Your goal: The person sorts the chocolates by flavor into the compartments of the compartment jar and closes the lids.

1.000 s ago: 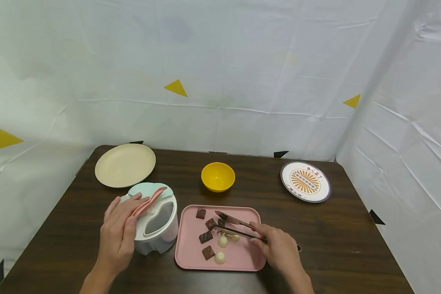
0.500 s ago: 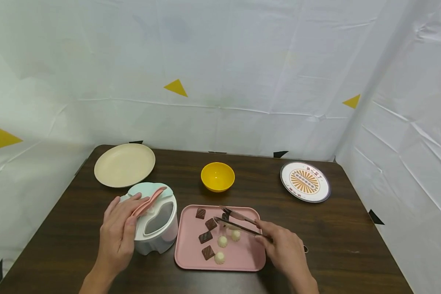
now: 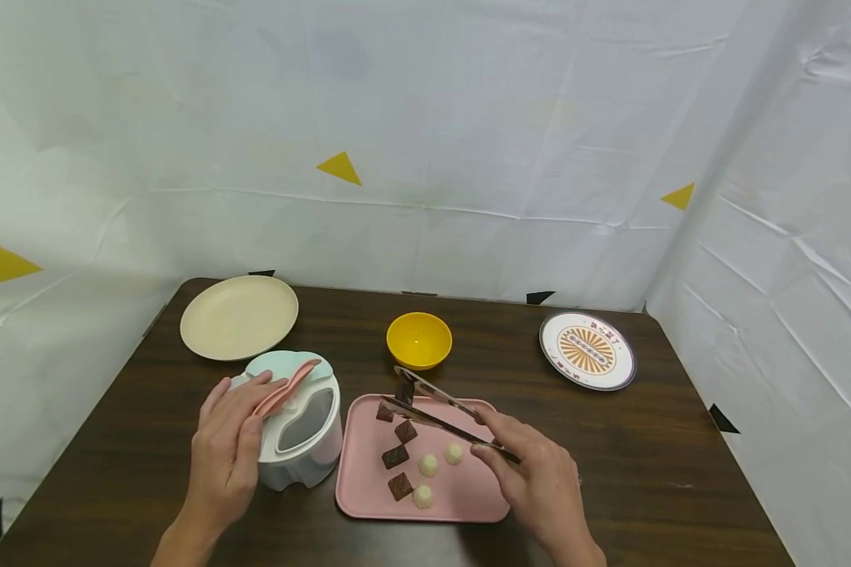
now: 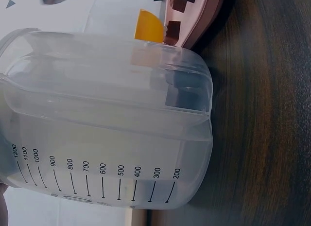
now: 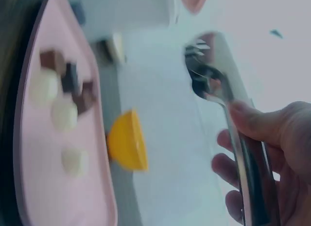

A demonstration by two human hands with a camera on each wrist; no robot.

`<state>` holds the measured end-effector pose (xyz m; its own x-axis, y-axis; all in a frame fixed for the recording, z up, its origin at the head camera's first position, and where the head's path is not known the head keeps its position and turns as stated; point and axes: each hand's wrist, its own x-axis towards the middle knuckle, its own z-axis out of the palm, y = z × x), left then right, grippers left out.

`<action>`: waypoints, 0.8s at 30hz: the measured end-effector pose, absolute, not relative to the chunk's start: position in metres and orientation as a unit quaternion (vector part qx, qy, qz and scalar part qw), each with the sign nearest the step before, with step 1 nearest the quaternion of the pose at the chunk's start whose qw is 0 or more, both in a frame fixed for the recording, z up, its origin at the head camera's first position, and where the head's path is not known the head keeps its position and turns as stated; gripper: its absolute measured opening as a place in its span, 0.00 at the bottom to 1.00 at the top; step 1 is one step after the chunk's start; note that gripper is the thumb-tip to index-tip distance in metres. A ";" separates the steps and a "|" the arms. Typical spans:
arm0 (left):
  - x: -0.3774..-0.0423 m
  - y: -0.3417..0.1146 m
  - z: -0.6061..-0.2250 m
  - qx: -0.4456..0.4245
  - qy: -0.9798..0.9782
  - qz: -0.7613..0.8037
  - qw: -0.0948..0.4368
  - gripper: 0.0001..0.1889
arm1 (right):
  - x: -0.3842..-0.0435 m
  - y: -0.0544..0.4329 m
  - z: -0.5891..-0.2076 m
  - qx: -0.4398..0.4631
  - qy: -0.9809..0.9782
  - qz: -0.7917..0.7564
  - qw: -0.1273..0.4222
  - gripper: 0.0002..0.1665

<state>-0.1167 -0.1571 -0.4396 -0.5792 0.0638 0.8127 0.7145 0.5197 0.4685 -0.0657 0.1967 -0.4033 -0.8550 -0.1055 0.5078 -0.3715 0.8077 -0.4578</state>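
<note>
My right hand [image 3: 539,472] holds metal tongs [image 3: 440,394], their tips pinching a dark chocolate [image 3: 405,392] above the far edge of the pink tray [image 3: 468,496]. Thumb and fingers wrap the tongs in the right wrist view. On the tray lie several dark square chocolates [image 3: 400,486] and three white round ones [image 3: 429,465]. My left hand [image 3: 223,457] rests on the lid of a clear plastic canister [image 4: 107,99], its fingers extended against a raised pink flap [image 3: 287,390]. A pale mint flap [image 3: 276,363] lies down beside it. Measuring marks run along the canister's side in the left wrist view.
Behind the tray stands a yellow bowl [image 3: 419,340]. A cream plate [image 3: 239,317] lies at the back left, a white patterned plate [image 3: 587,350] at the back right. White sheeting [image 3: 425,142] hangs behind the dark wooden table [image 3: 652,472].
The tongs have lifted a dark chocolate off the tray and carried it left and away from me, toward the yellow bowl and canister. The left hand and raised flap stay put.
</note>
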 end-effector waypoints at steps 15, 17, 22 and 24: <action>-0.117 -0.157 -0.440 -0.247 -0.780 -0.424 0.388 0.18 | -0.055 0.129 -0.396 0.192 -0.884 0.353 0.237 0.32; -0.117 -0.157 -0.440 -0.247 -0.780 -0.423 0.389 0.18 | -0.054 0.124 -0.397 0.187 -0.890 0.349 0.227 0.31; -0.117 -0.157 -0.440 -0.247 -0.783 -0.419 0.389 0.18 | -0.052 0.116 -0.399 0.169 -0.900 0.340 0.212 0.30; -0.117 -0.157 -0.440 -0.247 -0.783 -0.418 0.389 0.18 | -0.052 0.114 -0.399 0.167 -0.902 0.336 0.212 0.30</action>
<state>-0.1165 -0.1568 -0.4401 -0.5763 0.0618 0.8149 0.7111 0.5293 0.4628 -0.0523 0.1139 -0.3991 -0.8541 -0.1585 0.4953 -0.4438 0.7186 -0.5353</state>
